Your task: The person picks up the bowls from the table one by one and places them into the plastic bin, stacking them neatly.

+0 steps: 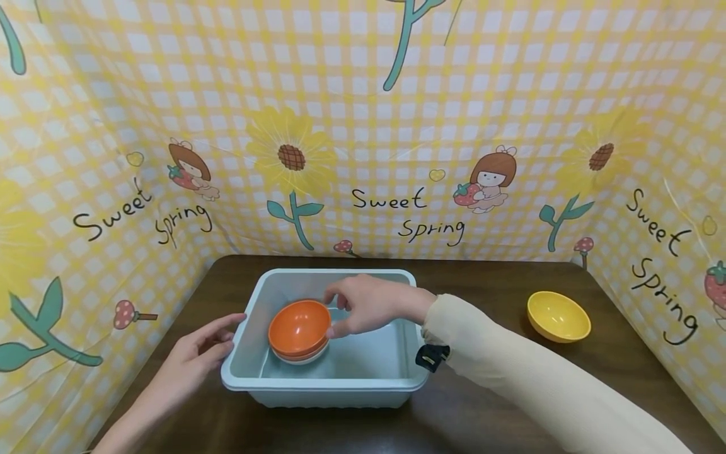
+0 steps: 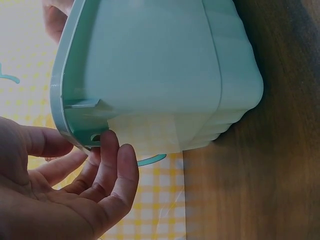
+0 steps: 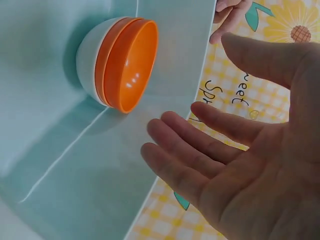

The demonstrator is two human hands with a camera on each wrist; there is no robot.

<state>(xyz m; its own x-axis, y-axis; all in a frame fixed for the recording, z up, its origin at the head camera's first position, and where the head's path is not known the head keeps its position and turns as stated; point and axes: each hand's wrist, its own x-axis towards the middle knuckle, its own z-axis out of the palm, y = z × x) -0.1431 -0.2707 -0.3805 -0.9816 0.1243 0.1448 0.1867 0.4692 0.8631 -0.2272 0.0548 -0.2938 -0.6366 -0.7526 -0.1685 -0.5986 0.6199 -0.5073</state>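
Inside a light blue-green plastic basin [image 1: 374,384] stands a stack of bowls at the left, with an orange bowl [image 1: 300,328] on top. Below it come another orange rim and a white bowl [image 3: 89,62]. My right hand [image 1: 368,304] hovers over the basin, just right of the stack. Its fingers are spread and hold nothing, and the right wrist view [image 3: 240,155] shows a gap between them and the bowls. At the basin's left side, my left hand [image 1: 195,353] grips the rim, thumb on the edge and fingertips [image 2: 125,155] underneath.
A yellow bowl [image 1: 558,317] sits alone on the dark wooden table [image 1: 482,410], to the right of the basin. Yellow checked cloth [image 1: 391,139] with flower prints hangs behind the table and along both sides. A dark clip [image 1: 433,357] hangs at the right sleeve cuff.
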